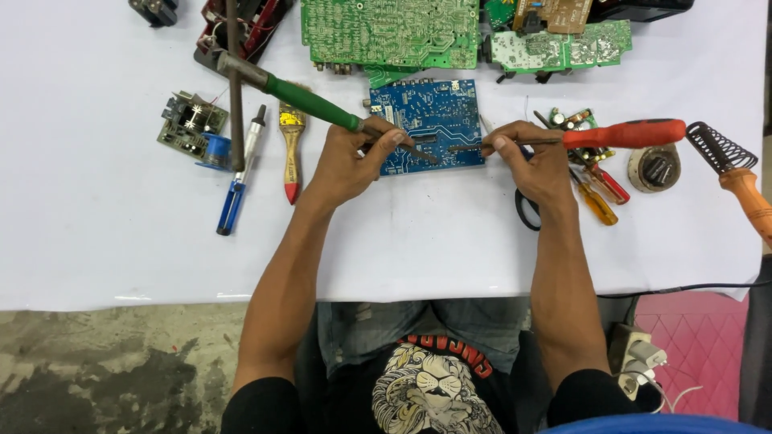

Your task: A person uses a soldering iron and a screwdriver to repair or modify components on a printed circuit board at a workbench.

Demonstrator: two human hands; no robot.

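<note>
I'm gripping the green iron (pixel 310 100) in my left hand (pixel 346 165), fingers clamped low for tip control on the blue board (pixel 430 124) lying mid-counter (pixel 121 241). Right hand (pixel 537 165) is pinching the red screwdriver (pixel 619 134), angling its tip onto the board.

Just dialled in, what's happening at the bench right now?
A person seated at a white table works on a blue rectangular circuit board. The left hand holds a green-handled soldering iron, its tip down on the board. The right hand holds a red-handled screwdriver, its shaft pointing at the board's right edge. Green circuit boards lie beyond, and a yellow-handled brush lies to the left.
</note>
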